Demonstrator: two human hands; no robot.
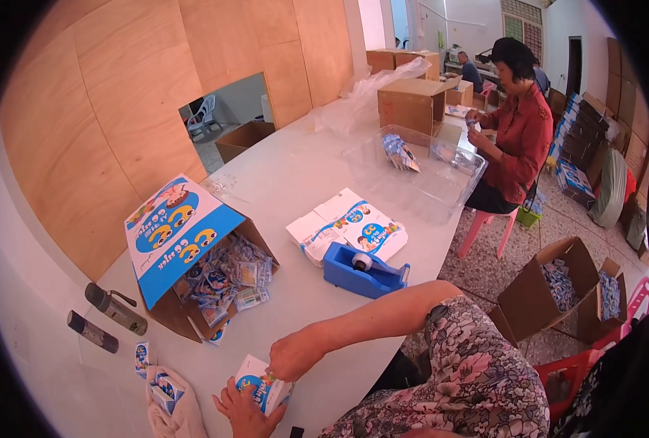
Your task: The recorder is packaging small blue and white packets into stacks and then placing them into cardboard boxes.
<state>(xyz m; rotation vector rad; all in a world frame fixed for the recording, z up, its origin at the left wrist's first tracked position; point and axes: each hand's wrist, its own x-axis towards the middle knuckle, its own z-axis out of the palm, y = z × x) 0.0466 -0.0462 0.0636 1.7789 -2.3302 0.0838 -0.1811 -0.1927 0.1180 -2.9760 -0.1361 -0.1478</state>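
Observation:
A small white and blue printed carton lies on the table at the lower middle. My left hand spans its near end, with the fingers spread along one side and the thumb at the other. Over its right edge, my right hand is closed with curled fingers, and what the fingertips pinch is hidden. Behind my hands, a large cardboard box lies tipped on its side, and small clear and blue packets spill out of it. Flattened printed cartons are stacked beyond a blue tape dispenser.
Two flasks and a pink cloth with small cartons are on the left. A clear plastic tray holds packets farther off. A co-worker in a red shirt sits at the table's right edge. Open boxes of packets stand on the floor.

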